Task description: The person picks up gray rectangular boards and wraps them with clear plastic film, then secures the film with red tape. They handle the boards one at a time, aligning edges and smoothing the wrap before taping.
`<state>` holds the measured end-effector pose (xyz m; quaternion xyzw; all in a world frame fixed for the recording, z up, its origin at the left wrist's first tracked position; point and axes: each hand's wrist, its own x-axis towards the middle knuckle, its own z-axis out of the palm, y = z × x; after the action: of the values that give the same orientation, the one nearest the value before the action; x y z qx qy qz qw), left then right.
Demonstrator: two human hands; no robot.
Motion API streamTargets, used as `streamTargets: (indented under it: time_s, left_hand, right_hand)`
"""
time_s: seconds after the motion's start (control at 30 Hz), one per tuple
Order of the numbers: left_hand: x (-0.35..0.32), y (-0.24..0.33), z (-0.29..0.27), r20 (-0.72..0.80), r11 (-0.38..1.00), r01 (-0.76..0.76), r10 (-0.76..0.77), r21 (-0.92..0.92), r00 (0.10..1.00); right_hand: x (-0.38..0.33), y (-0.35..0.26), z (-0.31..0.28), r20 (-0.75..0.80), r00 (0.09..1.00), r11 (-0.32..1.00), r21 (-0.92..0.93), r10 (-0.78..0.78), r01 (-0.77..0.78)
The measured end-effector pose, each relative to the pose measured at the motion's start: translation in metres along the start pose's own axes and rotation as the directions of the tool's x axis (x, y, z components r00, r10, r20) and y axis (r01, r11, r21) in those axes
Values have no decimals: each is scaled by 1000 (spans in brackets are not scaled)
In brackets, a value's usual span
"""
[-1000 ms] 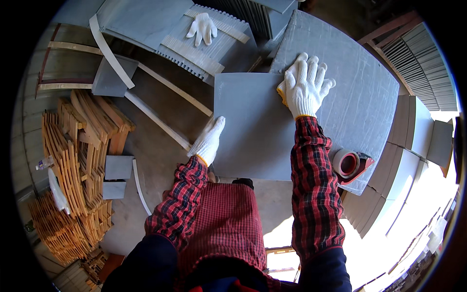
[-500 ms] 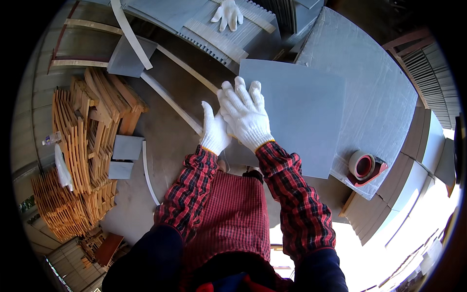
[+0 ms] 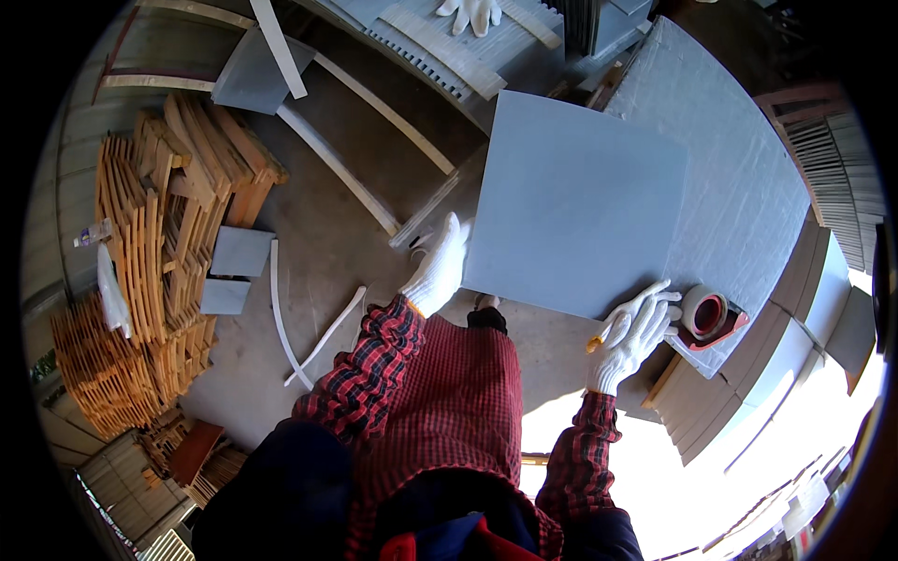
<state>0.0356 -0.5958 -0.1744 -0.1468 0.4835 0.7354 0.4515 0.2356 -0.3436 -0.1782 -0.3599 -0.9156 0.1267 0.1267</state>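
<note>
Atop the large grey bench (image 3: 748,178) lies one square grey sheet (image 3: 575,210), flat, its near edge overhanging the bench toward the person. Left hand (image 3: 438,269), white-gloved, rests against the sheet's left edge, fingers together and extended along it; whether they curl under the edge cannot be told. Right hand (image 3: 636,332), also gloved, sits at the sheet's near right corner, fingers (image 3: 650,299) spread wide over the edge, not closed on anything visible. A small yellow object (image 3: 595,344) shows just beside the right wrist; its kind cannot be told.

Half a second earlier both hands were bunched together at the sheet's near left corner; now they are well apart, one at each end of the near edge. The sheet has kept its place on the bench.

One tape roll in a red dispenser (image 3: 706,315) sits just right of the right hand, at the bench's near corner. Another person's gloved hand (image 3: 472,11) lies on slatted grey panels (image 3: 440,47) at the top. On the concrete floor (image 3: 327,252): two small grey squares (image 3: 234,266), several pale strips (image 3: 323,164), and stacks of orange-brown wooden slats (image 3: 159,271) at left.
</note>
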Motion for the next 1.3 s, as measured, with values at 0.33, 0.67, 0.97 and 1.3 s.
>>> streamTargets:
  time_s: [0.33, 0.67, 0.97, 1.3]
  left_hand:
    - [-15, -38, -15, 0, 982, -189, 189, 23, 982]
    - [9, -94, -45, -341, 701, -196, -72, -686, 937]
    - [-4, -60, -16, -263, 949, -17, -69, -314, 962]
    - [0, -16, 24, -373, 973, -15, 103, 232, 922]
  right_hand:
    - [12, -154, 13, 422, 688, 792, 138, -590, 595]
    - [211, -243, 87, 115, 594, 594, -34, -796, 804]
    - [150, -112, 58, 150, 927, 902, -221, -344, 371]
    - [9, -57, -26, 148, 978, 980, -114, -146, 164]
